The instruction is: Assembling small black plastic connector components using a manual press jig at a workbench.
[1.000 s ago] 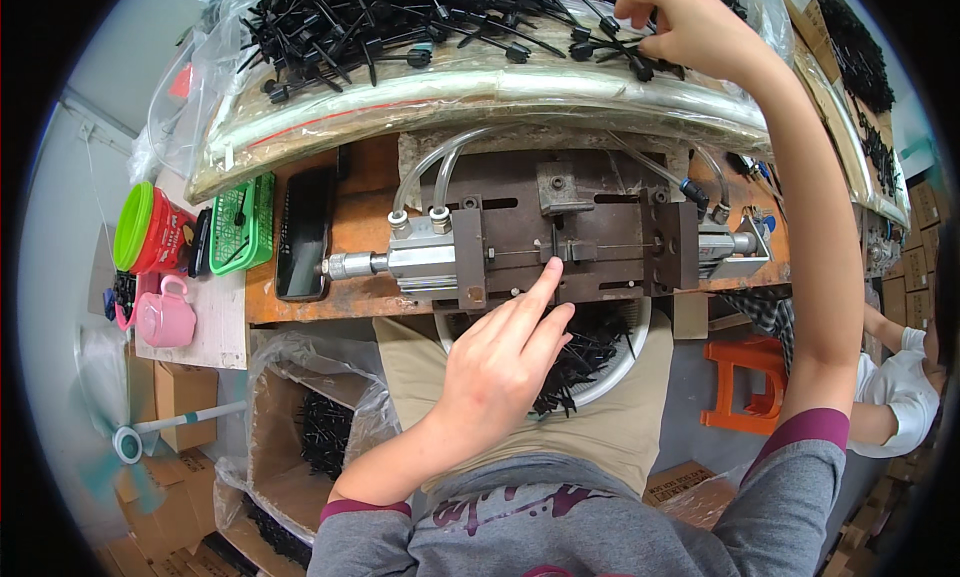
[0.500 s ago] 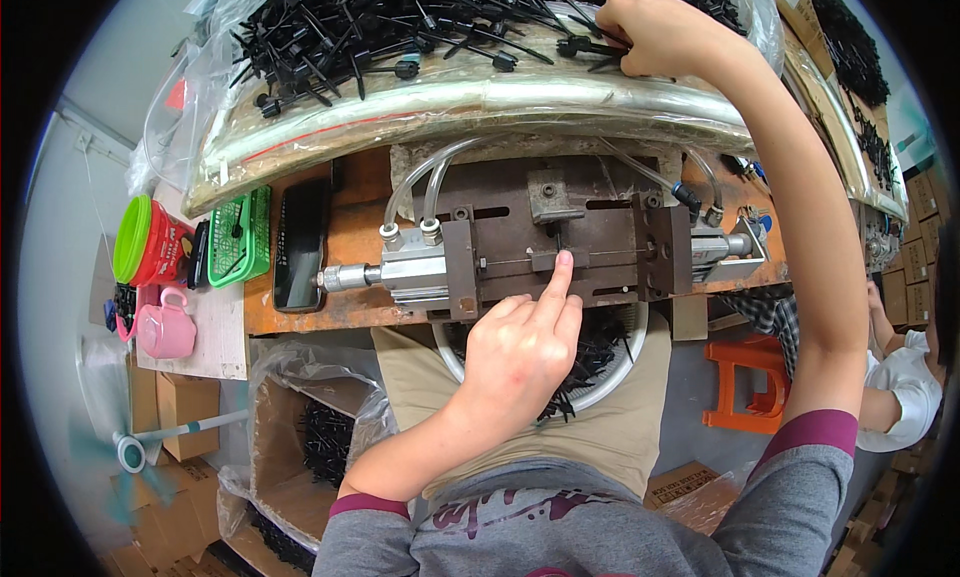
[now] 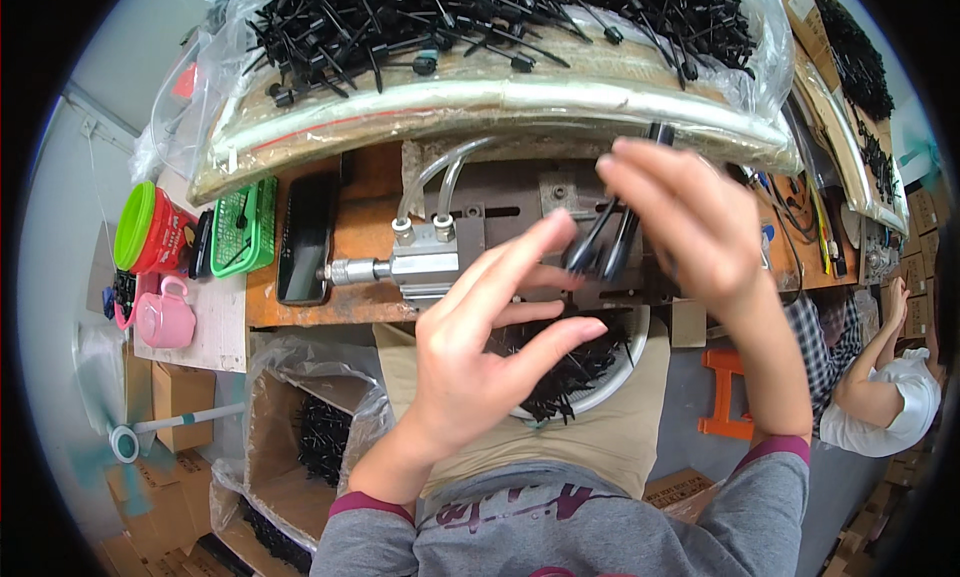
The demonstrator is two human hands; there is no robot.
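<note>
My right hand (image 3: 690, 222), slightly blurred, holds a few long black plastic stemmed pieces (image 3: 610, 247) with thick ends, which hang from its fingers over the metal clamping fixture (image 3: 490, 227). My left hand (image 3: 470, 342) is in front of the fixture with thumb and fingers apart. Its fingertips come close to the pieces; whether they touch cannot be made out. Both hands cover much of the fixture. At its left side, a silver air cylinder (image 3: 425, 275) with clear hoses shows. Below, a white-rimmed basin (image 3: 641, 357) of similar black pieces sits on my lap.
A plastic-lined tray (image 3: 400, 112) heaped with black pieces spans the back. On the left are a phone (image 3: 305, 237), green basket (image 3: 262, 232), red bucket (image 3: 165, 242) and pink cup (image 3: 166, 322). A lined carton (image 3: 270, 417) stands lower left; another person (image 3: 880, 397) sits at right.
My right hand has come from the heaped tray down to the fixture with black pieces. My left hand has drawn its pointing finger off the fixture and spread its fingers.
</note>
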